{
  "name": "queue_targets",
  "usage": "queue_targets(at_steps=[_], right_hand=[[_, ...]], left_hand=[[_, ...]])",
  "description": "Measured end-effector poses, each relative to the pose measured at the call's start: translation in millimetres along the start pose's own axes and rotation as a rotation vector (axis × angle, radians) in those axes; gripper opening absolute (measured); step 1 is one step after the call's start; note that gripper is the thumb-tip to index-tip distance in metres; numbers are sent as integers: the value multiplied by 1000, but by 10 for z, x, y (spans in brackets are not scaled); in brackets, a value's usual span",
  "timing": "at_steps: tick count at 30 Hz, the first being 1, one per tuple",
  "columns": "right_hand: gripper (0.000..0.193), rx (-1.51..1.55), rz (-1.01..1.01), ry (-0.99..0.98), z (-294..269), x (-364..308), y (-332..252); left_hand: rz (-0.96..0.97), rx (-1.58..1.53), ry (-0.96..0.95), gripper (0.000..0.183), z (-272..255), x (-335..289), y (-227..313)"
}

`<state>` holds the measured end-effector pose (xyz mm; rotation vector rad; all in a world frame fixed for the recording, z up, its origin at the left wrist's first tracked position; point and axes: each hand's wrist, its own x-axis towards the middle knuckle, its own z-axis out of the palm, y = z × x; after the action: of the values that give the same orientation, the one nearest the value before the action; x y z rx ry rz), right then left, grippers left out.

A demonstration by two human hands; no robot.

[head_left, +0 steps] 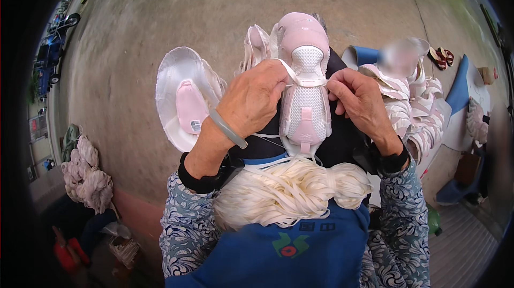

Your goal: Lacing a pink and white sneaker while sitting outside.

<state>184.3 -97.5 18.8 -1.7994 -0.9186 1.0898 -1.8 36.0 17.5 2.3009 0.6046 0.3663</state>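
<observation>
Both hands, left hand [251, 100] and right hand [361, 100], fingers pinching the lace [308, 81] across the pink shoe [305, 74] at frame centre; best keep it flat and evenly taut.

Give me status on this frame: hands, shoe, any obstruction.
Left hand and right hand both pinching the white lace across the pink shoe. Shoe upright on lap, bundle of white laces below. Nothing blocking.

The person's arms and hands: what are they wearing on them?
Both forearms are covered by loose sleeves in a blue-and-white swirling floral print. Below each sleeve sits a snug black cuff around the wrist. The left hand is bare, with a smooth pale grey-green bangle on the wrist. The right hand is bare too, with no ring or bangle that I can see.
</observation>
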Motion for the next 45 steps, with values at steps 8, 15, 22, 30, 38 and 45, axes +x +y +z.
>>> queue_targets(at_steps=[8, 15, 22, 30, 38, 45], right_hand=[[17, -87, -19, -50, -6, 70, 32], [20, -481, -456, 122, 64, 65, 42], [28, -348, -294, 129, 91, -177, 42], [30, -760, -407, 245, 224, -290, 49], [22, -713, -500, 195, 255, -117, 251], [33, -596, -546, 117, 165, -140, 294]], left_hand=[[-233, -120, -81, 13, -4, 119, -35], [-55, 104, 208, 16, 261, -52, 21], [-353, -344, 157, 18, 275, -34, -40], [-203, -129, 244, 19, 341, -8, 11], [-171, -182, 275, 16, 351, -60, 63], [-34, -144, 260, 17, 493, -58, 138]])
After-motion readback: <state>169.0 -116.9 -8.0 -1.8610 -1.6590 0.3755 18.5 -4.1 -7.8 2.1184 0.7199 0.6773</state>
